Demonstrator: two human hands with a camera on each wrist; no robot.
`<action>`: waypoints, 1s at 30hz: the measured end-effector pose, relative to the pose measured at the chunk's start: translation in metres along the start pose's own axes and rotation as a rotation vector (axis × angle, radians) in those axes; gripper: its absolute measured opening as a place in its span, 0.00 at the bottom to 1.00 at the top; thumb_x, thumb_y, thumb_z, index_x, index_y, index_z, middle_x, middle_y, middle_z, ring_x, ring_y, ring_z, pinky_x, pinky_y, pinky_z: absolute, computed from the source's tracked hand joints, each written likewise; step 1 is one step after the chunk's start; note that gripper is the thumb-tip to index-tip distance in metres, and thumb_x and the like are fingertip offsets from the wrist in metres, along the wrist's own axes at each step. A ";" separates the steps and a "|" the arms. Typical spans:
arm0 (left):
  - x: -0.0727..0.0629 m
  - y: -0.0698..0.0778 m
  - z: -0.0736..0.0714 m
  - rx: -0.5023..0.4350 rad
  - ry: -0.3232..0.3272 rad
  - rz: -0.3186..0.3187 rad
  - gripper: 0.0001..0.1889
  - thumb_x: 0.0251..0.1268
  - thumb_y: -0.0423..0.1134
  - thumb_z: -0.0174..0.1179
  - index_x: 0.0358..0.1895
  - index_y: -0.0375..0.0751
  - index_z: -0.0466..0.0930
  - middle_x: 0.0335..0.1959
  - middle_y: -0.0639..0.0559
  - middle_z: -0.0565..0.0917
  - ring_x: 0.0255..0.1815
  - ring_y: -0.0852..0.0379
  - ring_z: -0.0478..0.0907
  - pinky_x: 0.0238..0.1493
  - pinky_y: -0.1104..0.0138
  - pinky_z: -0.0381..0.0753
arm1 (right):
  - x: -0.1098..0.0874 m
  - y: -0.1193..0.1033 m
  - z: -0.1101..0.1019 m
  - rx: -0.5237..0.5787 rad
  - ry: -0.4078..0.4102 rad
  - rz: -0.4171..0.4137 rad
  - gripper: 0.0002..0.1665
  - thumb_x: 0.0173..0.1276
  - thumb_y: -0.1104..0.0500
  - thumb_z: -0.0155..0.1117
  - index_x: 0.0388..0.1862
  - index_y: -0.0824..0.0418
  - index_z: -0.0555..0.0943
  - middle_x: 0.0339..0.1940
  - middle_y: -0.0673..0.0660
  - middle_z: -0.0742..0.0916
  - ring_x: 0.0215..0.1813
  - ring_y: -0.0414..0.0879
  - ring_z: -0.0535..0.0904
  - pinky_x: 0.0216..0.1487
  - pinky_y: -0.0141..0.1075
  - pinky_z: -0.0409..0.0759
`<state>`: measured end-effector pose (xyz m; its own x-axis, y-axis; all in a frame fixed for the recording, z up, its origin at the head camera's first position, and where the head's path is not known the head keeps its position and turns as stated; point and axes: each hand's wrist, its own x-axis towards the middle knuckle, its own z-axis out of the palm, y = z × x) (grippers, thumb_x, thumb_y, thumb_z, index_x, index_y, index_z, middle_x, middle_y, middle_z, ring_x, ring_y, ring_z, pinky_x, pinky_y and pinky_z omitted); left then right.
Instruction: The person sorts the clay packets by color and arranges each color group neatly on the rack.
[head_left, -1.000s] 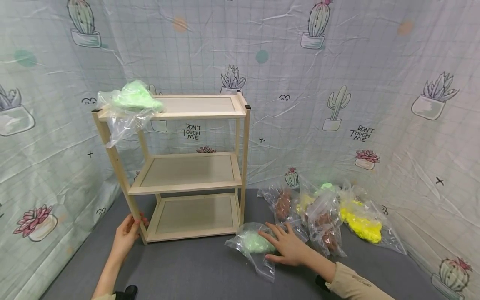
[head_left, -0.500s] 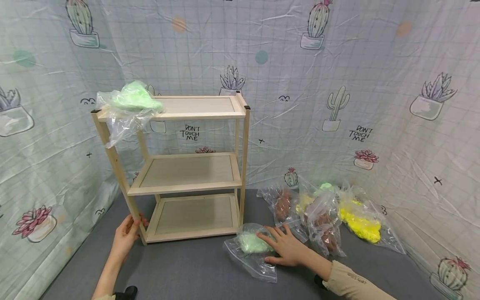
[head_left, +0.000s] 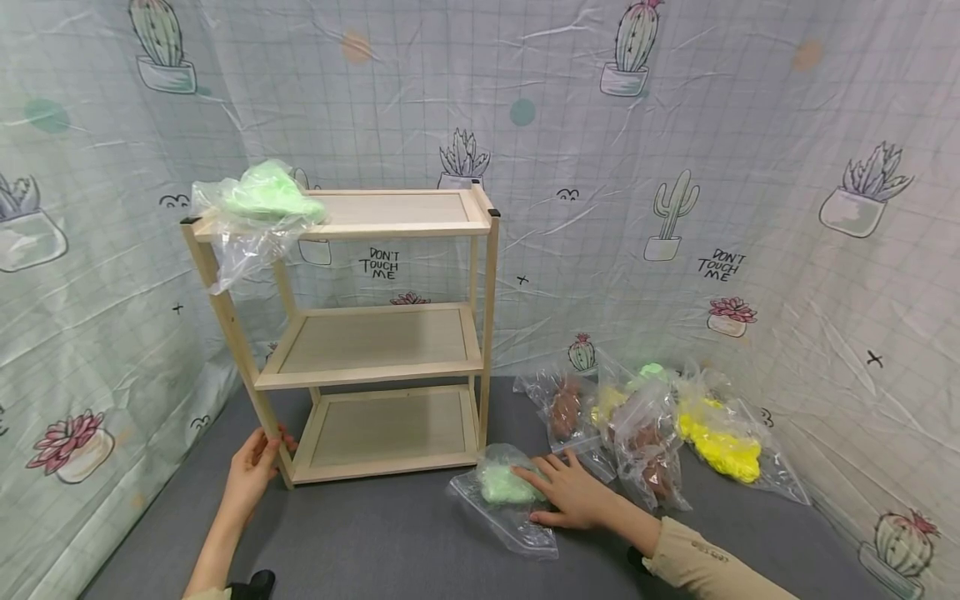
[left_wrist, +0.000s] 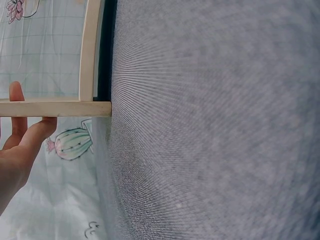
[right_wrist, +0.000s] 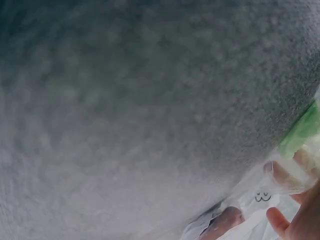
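A three-tier wooden shelf (head_left: 386, 340) stands left of the middle in the head view. My left hand (head_left: 251, 467) grips the foot of its front left leg, thumb and fingers on either side of the wood; the left wrist view shows this leg (left_wrist: 60, 108) between them. On the grey tabletop, by the front right foot, lies a clear zip bag with a pale green lump (head_left: 506, 485) inside. My right hand (head_left: 576, 496) lies spread with its fingertips on the right side of this bag. In the right wrist view the green lump (right_wrist: 302, 131) shows at the fingertips.
Another bag with a green lump (head_left: 270, 193) sits on the top tier, its plastic hanging over the front left corner. Right of the shelf lie several clear bags with brown lumps (head_left: 566, 408) and yellow pieces (head_left: 723, 450). A cactus-print curtain (head_left: 555, 167) encloses the table.
The green bag beside the shelf has turned slightly and flattened, its near end shifting right. My right fingertips have moved a little left over it. The left hand keeps its place on the leg.
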<state>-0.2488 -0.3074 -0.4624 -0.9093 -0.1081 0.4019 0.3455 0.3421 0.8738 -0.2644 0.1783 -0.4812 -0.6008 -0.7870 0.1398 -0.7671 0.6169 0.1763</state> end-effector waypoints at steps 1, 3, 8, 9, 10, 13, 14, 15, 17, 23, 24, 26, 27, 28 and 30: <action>0.001 0.000 0.000 0.004 0.000 -0.002 0.11 0.69 0.39 0.40 0.50 0.48 0.68 0.35 0.75 0.76 0.39 0.78 0.75 0.32 0.71 0.73 | 0.000 0.000 0.000 -0.011 0.012 -0.010 0.39 0.63 0.34 0.45 0.69 0.48 0.53 0.57 0.54 0.72 0.54 0.49 0.69 0.50 0.57 0.64; 0.001 -0.001 0.000 0.014 0.000 -0.003 0.11 0.69 0.40 0.40 0.51 0.48 0.68 0.35 0.76 0.76 0.39 0.78 0.74 0.32 0.71 0.73 | 0.002 -0.001 0.000 -0.030 0.042 -0.031 0.38 0.64 0.36 0.47 0.68 0.49 0.56 0.54 0.53 0.73 0.50 0.47 0.69 0.47 0.52 0.65; 0.002 0.001 0.001 0.033 0.004 -0.002 0.11 0.70 0.39 0.40 0.50 0.48 0.67 0.35 0.76 0.75 0.39 0.79 0.74 0.32 0.70 0.73 | 0.005 -0.002 0.000 -0.125 0.155 -0.083 0.35 0.61 0.39 0.53 0.65 0.50 0.62 0.46 0.50 0.74 0.38 0.41 0.64 0.38 0.39 0.58; 0.003 0.001 0.001 0.031 0.003 -0.001 0.11 0.70 0.39 0.40 0.51 0.48 0.67 0.35 0.76 0.75 0.39 0.79 0.74 0.32 0.70 0.73 | 0.005 -0.002 0.000 -0.151 0.180 -0.091 0.34 0.60 0.39 0.55 0.64 0.49 0.63 0.45 0.49 0.74 0.36 0.40 0.62 0.37 0.37 0.56; 0.003 0.001 0.002 0.030 0.005 0.000 0.11 0.70 0.40 0.40 0.50 0.47 0.67 0.35 0.76 0.75 0.39 0.79 0.74 0.32 0.70 0.73 | 0.005 -0.003 0.000 -0.171 0.200 -0.098 0.34 0.60 0.40 0.56 0.63 0.49 0.64 0.43 0.49 0.74 0.35 0.40 0.61 0.36 0.36 0.55; 0.004 0.000 0.002 0.014 0.005 -0.002 0.11 0.69 0.42 0.40 0.50 0.48 0.68 0.35 0.75 0.76 0.39 0.78 0.75 0.32 0.71 0.73 | 0.006 -0.004 0.000 -0.204 0.247 -0.116 0.34 0.57 0.42 0.59 0.61 0.49 0.66 0.41 0.49 0.74 0.32 0.39 0.58 0.34 0.35 0.53; 0.003 -0.002 0.002 -0.015 0.006 0.006 0.11 0.69 0.41 0.41 0.50 0.47 0.68 0.35 0.72 0.77 0.39 0.77 0.75 0.31 0.71 0.72 | 0.006 -0.005 0.000 -0.210 0.256 -0.119 0.34 0.57 0.42 0.59 0.61 0.49 0.66 0.40 0.48 0.73 0.32 0.39 0.57 0.34 0.35 0.53; 0.003 -0.002 0.002 -0.018 0.007 0.004 0.11 0.69 0.41 0.41 0.50 0.48 0.69 0.35 0.72 0.77 0.39 0.77 0.75 0.31 0.71 0.72 | 0.005 -0.005 0.000 -0.212 0.264 -0.123 0.34 0.56 0.42 0.60 0.61 0.49 0.66 0.39 0.48 0.73 0.32 0.39 0.57 0.33 0.34 0.52; 0.003 -0.003 0.001 -0.022 0.004 0.002 0.11 0.69 0.42 0.41 0.50 0.50 0.69 0.36 0.72 0.77 0.39 0.77 0.75 0.31 0.71 0.72 | 0.005 -0.006 0.000 -0.209 0.272 -0.128 0.35 0.55 0.42 0.61 0.62 0.49 0.66 0.39 0.48 0.73 0.31 0.39 0.56 0.33 0.34 0.51; 0.001 -0.003 0.000 0.014 0.005 -0.005 0.11 0.69 0.40 0.40 0.50 0.48 0.68 0.35 0.74 0.77 0.38 0.78 0.74 0.31 0.71 0.72 | 0.003 -0.007 -0.001 -0.197 0.304 -0.129 0.36 0.55 0.42 0.61 0.62 0.48 0.66 0.37 0.47 0.71 0.31 0.39 0.54 0.33 0.34 0.50; 0.001 -0.003 0.000 0.016 0.008 -0.005 0.11 0.69 0.39 0.40 0.50 0.48 0.68 0.35 0.73 0.77 0.38 0.78 0.74 0.31 0.71 0.72 | 0.003 -0.007 -0.001 -0.195 0.313 -0.129 0.35 0.55 0.43 0.61 0.62 0.48 0.66 0.36 0.47 0.71 0.31 0.39 0.54 0.33 0.34 0.49; 0.001 -0.003 0.000 0.016 0.010 -0.006 0.10 0.69 0.38 0.40 0.49 0.49 0.68 0.36 0.72 0.77 0.38 0.78 0.74 0.31 0.71 0.72 | 0.003 -0.008 -0.002 -0.196 0.327 -0.130 0.33 0.55 0.43 0.61 0.60 0.48 0.67 0.36 0.47 0.71 0.31 0.39 0.54 0.34 0.34 0.49; 0.001 -0.003 0.000 0.016 0.012 -0.008 0.10 0.69 0.38 0.40 0.49 0.49 0.68 0.35 0.72 0.77 0.38 0.78 0.74 0.31 0.71 0.72 | 0.003 -0.008 -0.002 -0.197 0.332 -0.131 0.33 0.55 0.43 0.61 0.60 0.48 0.68 0.35 0.47 0.71 0.31 0.39 0.54 0.34 0.34 0.49; 0.001 -0.003 0.000 0.015 0.013 -0.010 0.10 0.69 0.38 0.40 0.49 0.50 0.68 0.35 0.72 0.77 0.38 0.78 0.74 0.31 0.71 0.72 | 0.002 -0.008 -0.002 -0.199 0.338 -0.131 0.32 0.55 0.44 0.61 0.59 0.48 0.69 0.35 0.48 0.71 0.31 0.39 0.54 0.34 0.34 0.48; 0.000 -0.002 0.001 0.015 0.014 -0.014 0.10 0.69 0.38 0.40 0.49 0.50 0.68 0.35 0.73 0.77 0.38 0.78 0.74 0.31 0.71 0.73 | 0.002 -0.008 -0.003 -0.209 0.350 -0.134 0.30 0.54 0.44 0.61 0.57 0.48 0.70 0.35 0.48 0.71 0.31 0.39 0.55 0.34 0.34 0.49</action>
<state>-0.2501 -0.3075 -0.4642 -0.9105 -0.1259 0.3939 0.3296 0.3543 0.8751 -0.2586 0.1713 -0.4790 -0.3589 -0.8344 0.4183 -0.7494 0.5247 0.4038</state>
